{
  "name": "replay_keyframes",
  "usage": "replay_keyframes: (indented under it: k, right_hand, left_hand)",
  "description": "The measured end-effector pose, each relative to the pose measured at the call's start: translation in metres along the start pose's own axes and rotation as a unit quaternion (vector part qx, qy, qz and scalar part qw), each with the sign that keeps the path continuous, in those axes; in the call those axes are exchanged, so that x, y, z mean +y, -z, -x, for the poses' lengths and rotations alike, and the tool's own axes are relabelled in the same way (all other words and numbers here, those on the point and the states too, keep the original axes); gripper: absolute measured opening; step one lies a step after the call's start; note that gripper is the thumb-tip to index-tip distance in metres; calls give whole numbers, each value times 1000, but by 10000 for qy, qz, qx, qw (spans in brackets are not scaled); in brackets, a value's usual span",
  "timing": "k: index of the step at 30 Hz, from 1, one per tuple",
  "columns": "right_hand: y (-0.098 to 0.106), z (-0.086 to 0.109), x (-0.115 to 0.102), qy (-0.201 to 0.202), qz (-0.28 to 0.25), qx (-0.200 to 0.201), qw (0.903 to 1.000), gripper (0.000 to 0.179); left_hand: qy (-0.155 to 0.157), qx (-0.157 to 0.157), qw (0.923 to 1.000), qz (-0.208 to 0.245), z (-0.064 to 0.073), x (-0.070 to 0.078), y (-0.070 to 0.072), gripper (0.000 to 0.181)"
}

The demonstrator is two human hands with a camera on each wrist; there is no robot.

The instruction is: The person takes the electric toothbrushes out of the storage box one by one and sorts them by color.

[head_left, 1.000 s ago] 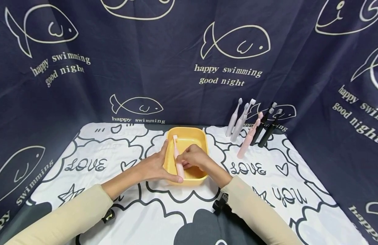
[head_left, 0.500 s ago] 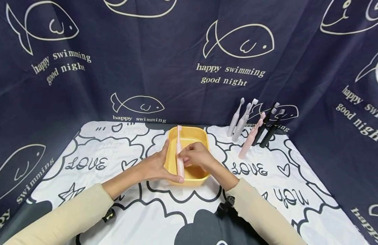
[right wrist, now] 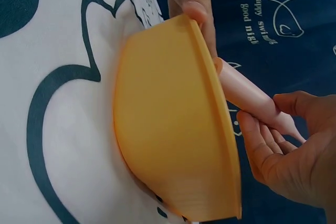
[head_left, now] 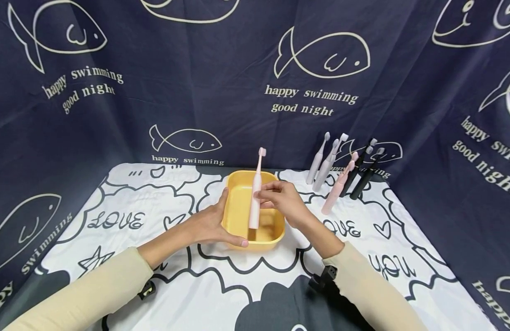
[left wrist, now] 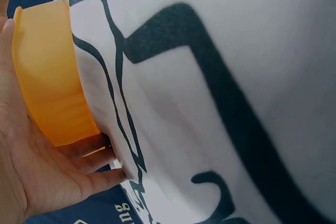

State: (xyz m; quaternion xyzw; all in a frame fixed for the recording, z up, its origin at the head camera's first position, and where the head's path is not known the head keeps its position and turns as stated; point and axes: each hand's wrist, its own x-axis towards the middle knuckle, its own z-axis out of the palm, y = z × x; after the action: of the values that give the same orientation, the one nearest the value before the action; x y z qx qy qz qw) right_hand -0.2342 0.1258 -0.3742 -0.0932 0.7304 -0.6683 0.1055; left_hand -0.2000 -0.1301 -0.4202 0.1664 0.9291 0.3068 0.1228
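My right hand (head_left: 285, 201) pinches a pale pink electric toothbrush (head_left: 255, 202) by its handle, thumb and fingertips on either side. The brush stands nearly upright over the yellow bin (head_left: 238, 214), head up and leaning slightly right. In the right wrist view, the base of the handle (right wrist: 247, 93) shows just beyond the bin's rim, and the brush head is out of view. My left hand (head_left: 211, 225) rests at the bin's left side, thumb along the near rim. Its fingers lie extended against the outer wall (left wrist: 52, 72) in the left wrist view.
Right of the bin, upright toothbrushes stand in a group: several whitish ones (head_left: 314, 168), pink ones (head_left: 334, 195) and black ones (head_left: 362, 181). A dark blue fish-print cloth (head_left: 255, 92) hangs behind and at the sides. The tabletop has a white printed cloth (head_left: 131, 202).
My right hand has lifted the pink toothbrush from the bin's left side, moving it up and to the right. My left hand has stayed at the bin.
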Motion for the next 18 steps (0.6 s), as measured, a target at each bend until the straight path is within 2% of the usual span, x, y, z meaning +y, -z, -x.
replay_keyframes:
  k: [7, 18]
  right_hand:
    - [15, 8, -4, 167, -104, 170, 9997, 30]
    - [37, 18, 4, 365, -229, 322, 9986, 27]
  left_hand:
    - [-10, 20, 10000, -28, 0, 0, 1, 170]
    - [8, 54, 10000, 48, 0, -1, -1, 170]
